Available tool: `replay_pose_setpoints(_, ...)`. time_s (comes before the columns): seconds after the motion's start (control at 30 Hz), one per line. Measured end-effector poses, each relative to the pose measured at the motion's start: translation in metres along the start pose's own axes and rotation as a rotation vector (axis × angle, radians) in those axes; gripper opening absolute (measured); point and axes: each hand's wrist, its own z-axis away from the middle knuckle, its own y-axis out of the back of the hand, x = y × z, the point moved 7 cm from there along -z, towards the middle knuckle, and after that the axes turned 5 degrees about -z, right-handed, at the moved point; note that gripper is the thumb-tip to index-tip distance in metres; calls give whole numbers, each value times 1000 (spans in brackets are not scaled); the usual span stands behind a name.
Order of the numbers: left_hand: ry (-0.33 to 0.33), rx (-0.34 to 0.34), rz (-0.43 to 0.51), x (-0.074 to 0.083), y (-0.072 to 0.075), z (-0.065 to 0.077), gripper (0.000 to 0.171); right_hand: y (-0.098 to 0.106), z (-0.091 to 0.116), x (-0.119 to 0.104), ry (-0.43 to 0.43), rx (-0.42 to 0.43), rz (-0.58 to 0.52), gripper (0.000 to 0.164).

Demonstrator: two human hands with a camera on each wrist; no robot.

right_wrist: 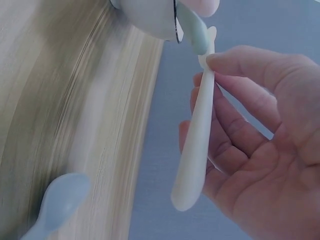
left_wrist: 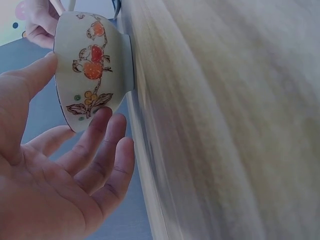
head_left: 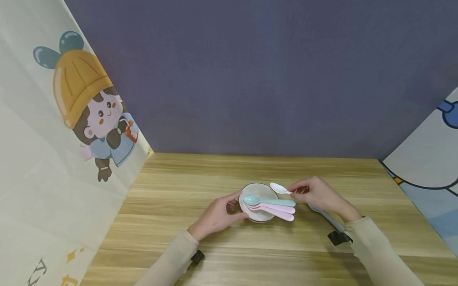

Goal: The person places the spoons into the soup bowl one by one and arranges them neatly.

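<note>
A white bowl (head_left: 258,190) with a dark rim stands on the table, its outside printed with orange and red fruit in the left wrist view. My left hand (head_left: 217,214) grips it from the left, thumb and fingers spread around its side. A mint-green spoon (head_left: 273,202) and pink spoons (head_left: 280,212) lie in the bowl, handles sticking out over the right rim. Between thumb and fingers, my right hand (head_left: 318,194) pinches a white spoon (right_wrist: 194,155) just right of the bowl, its head tipped toward the far rim.
A blue-grey spoon (head_left: 328,218) lies on the wooden table (head_left: 171,186) beneath the right forearm. Behind the table rises a dark blue panel (head_left: 250,79). Light side panels with cartoon prints, such as the left panel (head_left: 28,131), flank it.
</note>
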Motion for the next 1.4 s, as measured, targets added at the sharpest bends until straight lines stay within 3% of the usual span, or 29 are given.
replay_pose_setpoints(0.3, 18, -6, 13, 0, 1, 1, 80, -3, -5, -3, -12, -27, 18, 20)
replay_pose_setpoints(1.4, 30, -19, 34, -1, 0, 1, 80, -21, -26, -29, 76, -66, 58, 17)
